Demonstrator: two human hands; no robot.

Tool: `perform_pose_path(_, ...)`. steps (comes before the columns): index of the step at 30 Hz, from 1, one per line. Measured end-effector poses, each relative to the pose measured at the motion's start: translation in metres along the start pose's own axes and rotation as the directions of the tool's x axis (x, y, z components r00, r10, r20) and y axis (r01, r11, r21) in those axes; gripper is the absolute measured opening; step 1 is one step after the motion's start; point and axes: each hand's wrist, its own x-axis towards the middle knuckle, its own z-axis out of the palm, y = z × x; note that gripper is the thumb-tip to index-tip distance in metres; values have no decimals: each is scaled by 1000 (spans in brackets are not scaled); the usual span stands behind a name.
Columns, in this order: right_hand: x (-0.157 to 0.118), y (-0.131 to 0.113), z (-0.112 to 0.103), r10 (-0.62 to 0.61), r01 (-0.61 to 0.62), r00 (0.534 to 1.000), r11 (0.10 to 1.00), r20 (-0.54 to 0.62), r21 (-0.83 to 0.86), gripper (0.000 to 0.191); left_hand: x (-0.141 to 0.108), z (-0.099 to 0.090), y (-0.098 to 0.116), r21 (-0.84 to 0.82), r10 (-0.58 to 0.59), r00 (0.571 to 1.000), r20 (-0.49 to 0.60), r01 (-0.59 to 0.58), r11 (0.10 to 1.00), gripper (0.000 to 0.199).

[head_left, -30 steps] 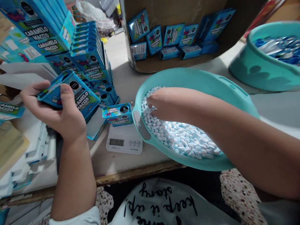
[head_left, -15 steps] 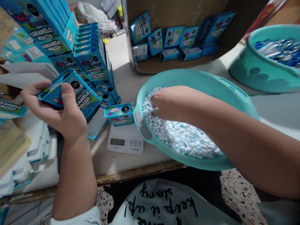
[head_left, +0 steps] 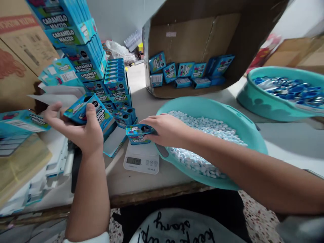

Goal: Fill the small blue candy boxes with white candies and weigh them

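Note:
My left hand [head_left: 81, 128] is closed around a blue candy box [head_left: 97, 109] printed "Caramelo Macizo", tilted, with a round hole in its top. My right hand [head_left: 164, 130] grips the right end of a second blue candy box [head_left: 136, 133], thumb in front and fingers behind, near its round top opening. That box stands upright on a white digital scale [head_left: 141, 164], whose display appears to read 154.0. Just right of the scale, under my right forearm, sits a teal basin [head_left: 255, 141] holding many small white and pale-blue candies [head_left: 199, 162].
Stacked blue candy boxes [head_left: 86, 60] rise at the back left. An open cardboard carton [head_left: 192, 37] holds several more boxes. Another teal basin [head_left: 273, 104] at right contains shiny blue wrapped pieces. A white tray [head_left: 115, 141] lies left of the scale; flat cartons cover the left side.
My right hand has moved left out of the candies to the box on the scale. The reading has risen slightly. My left hand keeps its box, and the view has tilted up.

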Motion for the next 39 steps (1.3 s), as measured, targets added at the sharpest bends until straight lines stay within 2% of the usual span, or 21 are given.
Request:
perform_pose_path(5,7,-8,-4,65,-40,990,979,-121,199,40,6,-5,-5,23,1,998,-63,0,1000,59)
perform_pose_path(9,34,-23,-8,176,-102,965,936,-195,338,37,13,-12,-14,5,-49,985,-168,50,999,52)
perform_pose_path(13,71,-32,1,195,-145,954,966,-229,215,38,11,-11,-18,38,-68,959,-276,81,996,45)
perform_pose_path(18,96,-28,22,248,-241,955,969,-162,63,47,4,-1,-18,74,-160,964,-212,179,981,41)
perform_pose_path(22,98,-30,23,120,-150,976,976,-179,-161,46,3,1,-11,73,-273,942,-195,292,954,40)
perform_pose_path(25,102,-40,17,72,-110,986,956,-148,-271,45,6,-2,-3,-64,-461,865,-198,458,887,44)
perform_pose_path(32,123,-61,4,-8,-16,999,877,-47,-481,33,11,-1,-17,-83,-478,853,-208,472,878,42)
perform_pose_path(36,131,-55,9,-57,14,996,872,-73,-488,34,5,2,-17,-119,-525,834,-171,512,851,39)
perform_pose_path(39,143,-47,5,-65,31,996,889,-59,-457,40,4,3,-15,-110,-516,845,-140,505,856,39)
